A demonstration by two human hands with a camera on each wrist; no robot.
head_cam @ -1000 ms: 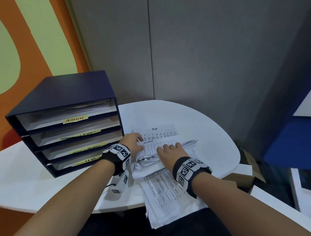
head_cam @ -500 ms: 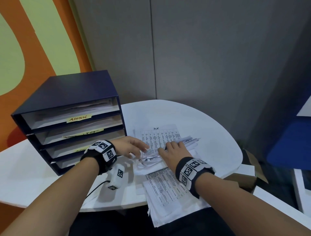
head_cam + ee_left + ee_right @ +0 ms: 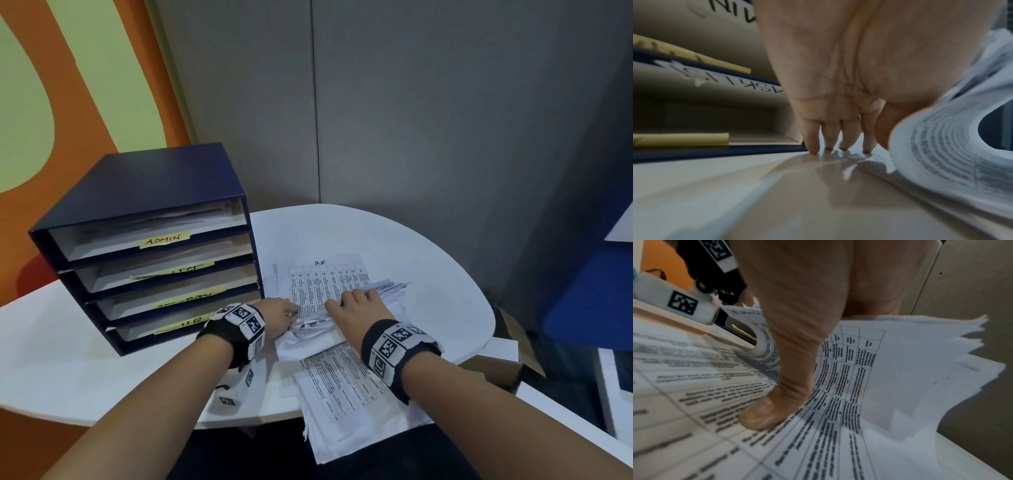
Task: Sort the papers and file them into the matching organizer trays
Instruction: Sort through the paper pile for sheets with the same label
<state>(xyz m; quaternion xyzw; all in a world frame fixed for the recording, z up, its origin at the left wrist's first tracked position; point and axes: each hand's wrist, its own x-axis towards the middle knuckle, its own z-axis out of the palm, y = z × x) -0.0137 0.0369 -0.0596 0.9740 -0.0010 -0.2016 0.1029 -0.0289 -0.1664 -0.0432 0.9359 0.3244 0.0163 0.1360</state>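
A navy organizer (image 3: 144, 192) stands on the left of the white table (image 3: 428, 260), with yellow labels on its trays: ADMIN on top, HR (image 3: 191, 322) lowest. To its right lies a loose pile of papers; the top sheet (image 3: 325, 277) is marked "H.R.". My left hand (image 3: 286, 313) is at the pile's left edge, straight fingertips (image 3: 813, 149) pressing the surface beside a curled-up sheet (image 3: 941, 146). My right hand (image 3: 356, 301) holds a fanned bundle of sheets (image 3: 390, 286). Its thumb (image 3: 764, 415) presses on printed paper and its fingers are hidden behind the sheets.
A second printed pile (image 3: 342, 394) hangs over the table's near edge in front of me. Grey partition walls close the corner behind the table. A cardboard box (image 3: 507, 370) and a blue seat (image 3: 589, 308) are off the table's right side.
My left hand has slid along the pile's left edge toward me, and the sheets there are bunched up. The right hand has barely shifted.
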